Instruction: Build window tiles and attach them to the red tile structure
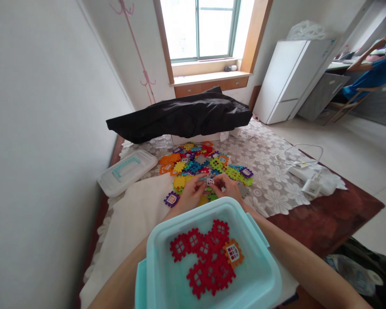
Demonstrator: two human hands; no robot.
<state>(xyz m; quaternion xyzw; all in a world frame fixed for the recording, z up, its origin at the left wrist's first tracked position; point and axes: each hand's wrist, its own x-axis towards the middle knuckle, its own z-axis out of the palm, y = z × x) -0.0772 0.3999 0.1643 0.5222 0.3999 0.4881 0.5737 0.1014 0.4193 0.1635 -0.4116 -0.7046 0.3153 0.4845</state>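
Note:
Over the far side of the tub, my left hand (193, 191) and my right hand (227, 185) are close together, fingers pinched on an interlocking plastic block with a white window insert (210, 182). The block's outer colour is mostly hidden by my fingers. Just beyond them spreads a pile of loose toothed blocks (201, 159) in orange, yellow, teal, green, red and purple. One purple block (171, 199) lies apart, left of my left wrist. Between my forearms sits a light-blue tub (161, 283) with several joined red blocks (204, 246) and an orange block with a white window (233, 253) inside.
A clear lid (127, 171) lies at the left on the lace tablecloth (270, 189). Behind the pile stands something under a black cover (183, 115). A cable and white packaged items (312, 178) lie at the right edge. A person in blue (369, 79) sits far right.

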